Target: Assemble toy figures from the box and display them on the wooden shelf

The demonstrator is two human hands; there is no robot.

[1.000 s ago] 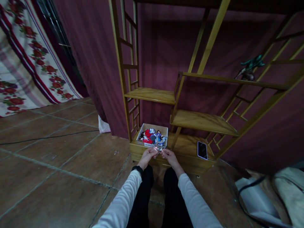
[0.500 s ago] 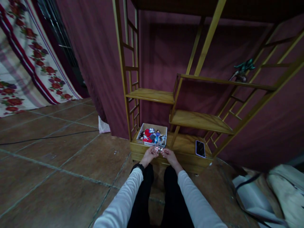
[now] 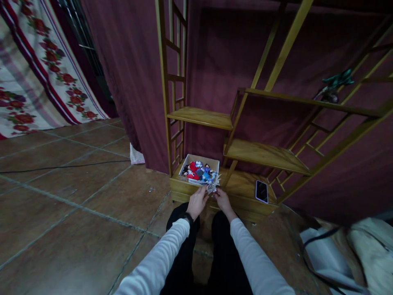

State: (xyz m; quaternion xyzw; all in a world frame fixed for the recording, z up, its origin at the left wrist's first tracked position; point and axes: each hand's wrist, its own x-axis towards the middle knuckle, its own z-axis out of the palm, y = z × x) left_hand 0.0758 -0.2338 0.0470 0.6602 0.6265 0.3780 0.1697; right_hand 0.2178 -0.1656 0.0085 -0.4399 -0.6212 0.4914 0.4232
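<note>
Between my two hands is a small silvery, partly see-through figurine (image 3: 213, 186) with pale spiky parts sticking up. My left hand (image 3: 197, 202) pinches it from the left side with the fingertips. On the other side, my right hand (image 3: 224, 200) has its fingers closed at the figurine's lower right. Just beyond them stands an open cardboard box (image 3: 202, 158) on the low shelf, filled with several small red, blue, white and black figures (image 3: 199, 172). The figurine overlaps the box's front right corner in view. Its finer details are too small to make out.
A wooden shelf unit (image 3: 199, 116) rises in front of me. A phone (image 3: 261, 191) lies on its low shelf at right, and a green-topped figure (image 3: 333, 88) stands on an upper shelf. Bags (image 3: 373, 246) sit on the floor at right; a black cable (image 3: 64, 166) crosses the tiles at left.
My hands have turned the figurine so that its pale spiky parts now point upward. My left hand has shifted slightly right, and the camera view has moved a little.
</note>
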